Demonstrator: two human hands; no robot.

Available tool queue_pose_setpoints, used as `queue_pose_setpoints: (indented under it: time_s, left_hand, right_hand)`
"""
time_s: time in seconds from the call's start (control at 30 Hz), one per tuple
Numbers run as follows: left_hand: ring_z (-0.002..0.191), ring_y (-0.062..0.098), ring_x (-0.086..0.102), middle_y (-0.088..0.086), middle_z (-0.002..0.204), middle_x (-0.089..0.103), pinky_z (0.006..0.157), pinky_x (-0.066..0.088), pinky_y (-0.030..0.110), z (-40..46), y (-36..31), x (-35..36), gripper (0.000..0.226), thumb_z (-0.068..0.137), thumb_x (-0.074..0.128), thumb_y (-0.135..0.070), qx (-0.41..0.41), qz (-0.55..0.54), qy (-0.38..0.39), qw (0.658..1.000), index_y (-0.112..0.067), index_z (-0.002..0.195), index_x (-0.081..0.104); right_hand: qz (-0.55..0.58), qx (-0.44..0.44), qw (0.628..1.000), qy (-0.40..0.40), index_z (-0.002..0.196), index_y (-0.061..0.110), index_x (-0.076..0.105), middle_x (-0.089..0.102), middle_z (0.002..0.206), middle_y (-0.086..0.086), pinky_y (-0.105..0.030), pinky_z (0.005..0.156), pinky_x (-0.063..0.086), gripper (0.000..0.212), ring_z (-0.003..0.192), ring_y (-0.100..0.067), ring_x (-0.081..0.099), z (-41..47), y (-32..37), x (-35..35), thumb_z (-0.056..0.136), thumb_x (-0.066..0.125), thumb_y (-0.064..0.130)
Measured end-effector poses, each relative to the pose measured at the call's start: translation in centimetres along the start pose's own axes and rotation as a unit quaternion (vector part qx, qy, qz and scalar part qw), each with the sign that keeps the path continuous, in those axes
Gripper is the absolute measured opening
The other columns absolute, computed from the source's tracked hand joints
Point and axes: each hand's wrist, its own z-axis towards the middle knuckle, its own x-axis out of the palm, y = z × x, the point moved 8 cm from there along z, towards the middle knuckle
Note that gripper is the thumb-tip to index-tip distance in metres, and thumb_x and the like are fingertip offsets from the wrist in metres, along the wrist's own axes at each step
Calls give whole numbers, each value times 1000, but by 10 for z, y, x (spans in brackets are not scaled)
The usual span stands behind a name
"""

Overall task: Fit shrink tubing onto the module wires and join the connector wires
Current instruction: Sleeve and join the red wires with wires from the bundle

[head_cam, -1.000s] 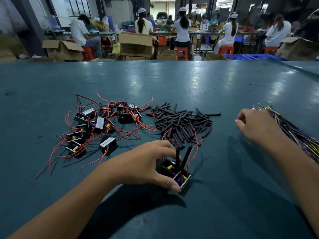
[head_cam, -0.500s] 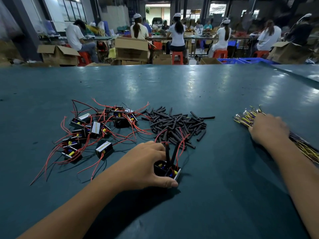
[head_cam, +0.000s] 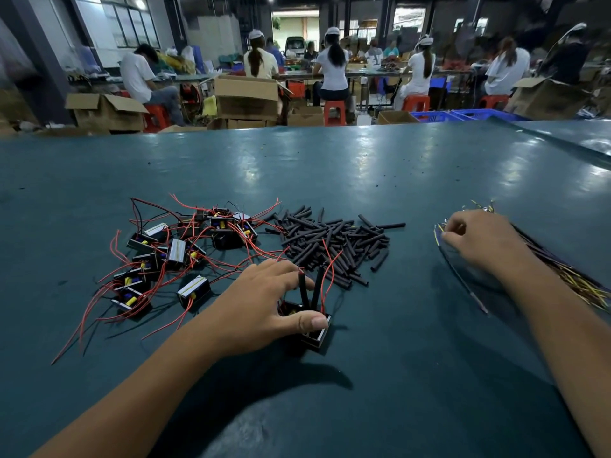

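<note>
While gripping small black open-topped module [head_cam: 312, 328] in left hand [head_cam: 264, 302] on teal table [head_cam: 330, 180], two black tubing sleeves [head_cam: 309, 292] already fitted; right hand [head_cam: 476, 239] pinching yellow-and-dark connector wires [head_cam: 582, 282]; joining apparently not begun, loose modules [head_cam: 178, 252] waiting.

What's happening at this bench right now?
A person works at a teal table. The left hand grips a small module with two black shrink tubes already standing on its red wires. The right hand pinches at a bundle of connector wires. A pile of loose tubing and more modules lie beyond.
</note>
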Motion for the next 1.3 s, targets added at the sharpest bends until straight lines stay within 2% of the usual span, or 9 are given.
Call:
queue_pose_setpoints:
  time_s: [0.17,0.3,0.5,0.67,0.83,0.97,1.1,1.2,1.3]
  left_hand:
    - [114,4,46,-16,119,56,100,28,20,-1,-2,-7,91,82,6,-88,18,-19,-58,998,-28,121,63]
    - [110,5,49,-17,113,58,99,35,32,0,0,-11,84,87,8,-83,16,-34,-91,995,-28,115,66]
    - [108,10,52,-12,108,59,96,40,37,0,-1,-13,81,92,10,-77,24,-53,-110,992,-23,110,67]
    - [105,14,53,-6,105,60,94,40,35,0,-1,-14,90,92,5,-77,26,-71,-130,989,-13,103,68]
    - [106,6,54,-12,106,60,95,41,28,-4,-2,-20,89,92,6,-76,37,-118,-161,979,-18,109,71]
    - [106,9,56,-14,104,60,91,45,34,-7,-5,-27,82,97,11,-71,48,-127,-198,971,-17,104,72]
    - [101,12,61,-7,99,64,82,51,38,-11,-13,-37,65,103,26,-57,74,-151,-268,949,-11,96,72]
    - [96,1,55,-3,102,62,79,48,27,-23,-34,-48,31,99,54,-35,144,-92,-341,924,-8,107,67]
    - [96,3,53,-2,108,60,82,47,29,-39,-61,-56,31,94,64,-30,219,-64,-405,885,-13,120,57]
  right_hand:
    - [149,-60,985,-65,81,16,67,69,74,0,-28,68,40,12,72,-21,63,-7,17,-19,92,68,22]
    - [199,-98,965,-139,85,19,68,68,75,7,-19,62,39,9,67,0,58,-14,25,-39,91,69,25]
    - [18,-62,998,24,89,15,63,69,90,-5,-33,79,47,12,87,-25,62,-8,20,-7,91,70,25]
    - [-113,-86,961,238,80,22,66,69,84,5,-30,75,49,29,84,-13,64,-29,27,26,88,68,49]
    - [-119,-100,945,288,88,13,65,70,86,0,-27,69,45,27,82,-16,64,-36,29,39,95,63,39]
    - [111,-97,957,249,81,4,58,58,61,-1,-24,50,37,27,49,-13,47,-36,44,22,99,58,24]
    - [456,-37,844,281,79,14,50,49,61,-2,-17,41,32,23,45,-12,42,-57,83,10,102,47,16]
    - [548,-65,777,302,81,14,49,46,65,-4,-17,42,33,20,50,-14,41,-79,118,1,101,46,14]
    - [595,-110,729,319,86,13,53,46,65,-6,-17,42,32,11,51,-12,40,-99,143,-5,95,54,19]
